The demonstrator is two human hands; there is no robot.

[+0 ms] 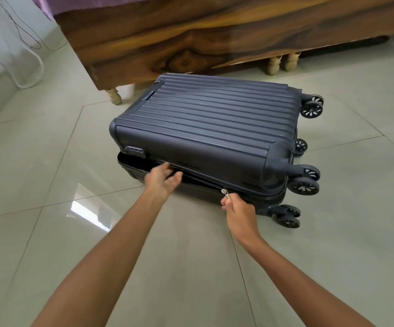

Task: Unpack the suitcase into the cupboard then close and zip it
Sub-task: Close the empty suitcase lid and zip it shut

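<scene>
A dark blue ribbed hard-shell suitcase [205,128] lies flat on the tiled floor, its wheels pointing right. Its lid is down, but a gap shows along the near left side, where the zip is undone. My right hand [238,210] pinches the silver zipper pull [225,193] on the near side seam, towards the wheel end. My left hand [164,179] hovers with fingers spread at the open part of the seam, touching or nearly touching the lid's edge. A combination lock [134,151] sits at the near left corner.
A wooden bed frame [191,38] with turned legs stands just behind the suitcase, purple cloth on top. Cables [25,43] trail down the wall at the far left. Glossy pale floor tiles [96,232] surround the case.
</scene>
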